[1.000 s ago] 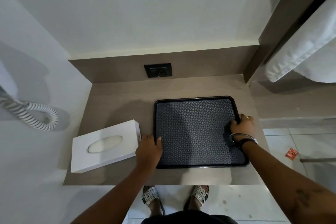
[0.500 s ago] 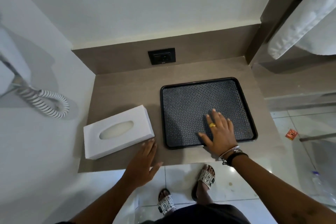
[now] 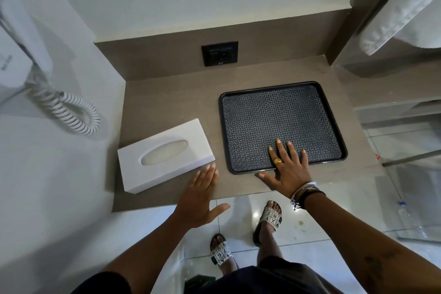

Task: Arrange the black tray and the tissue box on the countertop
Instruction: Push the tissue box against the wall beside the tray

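With your right hand (image 3: 290, 169) flat and spread on the black tray (image 3: 281, 126) and your left hand (image 3: 200, 200) open beside the skewed tissue box (image 3: 164, 154), a careless nudge could push that box off the tabletop (image 3: 167, 100).

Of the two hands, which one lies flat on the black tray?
The right hand, the one with a gold ring and wrist bands. Its fingers rest on the black tray, while the left hand is beside the white tissue box.
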### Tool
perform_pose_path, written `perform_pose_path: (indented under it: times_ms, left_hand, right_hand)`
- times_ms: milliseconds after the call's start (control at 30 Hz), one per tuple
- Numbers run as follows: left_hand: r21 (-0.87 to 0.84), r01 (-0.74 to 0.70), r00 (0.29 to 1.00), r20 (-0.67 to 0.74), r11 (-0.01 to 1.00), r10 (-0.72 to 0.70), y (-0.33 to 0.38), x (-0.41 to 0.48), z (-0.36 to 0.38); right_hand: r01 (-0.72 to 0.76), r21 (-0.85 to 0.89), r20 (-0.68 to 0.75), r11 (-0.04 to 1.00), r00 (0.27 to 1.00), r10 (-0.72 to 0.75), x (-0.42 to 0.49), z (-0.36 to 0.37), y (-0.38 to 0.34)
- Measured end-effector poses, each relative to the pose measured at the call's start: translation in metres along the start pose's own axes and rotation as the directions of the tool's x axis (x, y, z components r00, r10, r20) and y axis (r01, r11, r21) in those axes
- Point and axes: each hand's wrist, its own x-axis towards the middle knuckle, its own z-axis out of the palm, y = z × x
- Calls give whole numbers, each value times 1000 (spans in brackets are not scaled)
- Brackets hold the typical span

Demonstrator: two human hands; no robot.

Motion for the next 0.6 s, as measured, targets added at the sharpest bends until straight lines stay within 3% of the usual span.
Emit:
perform_pose_path:
  times_ms: [600]
  left_hand:
    - [-6, 25, 999, -37, 1000, -25, 0, 3, 5]
  right_hand:
    - [5, 14, -32, 1000, 999, -4, 67, -10, 6]
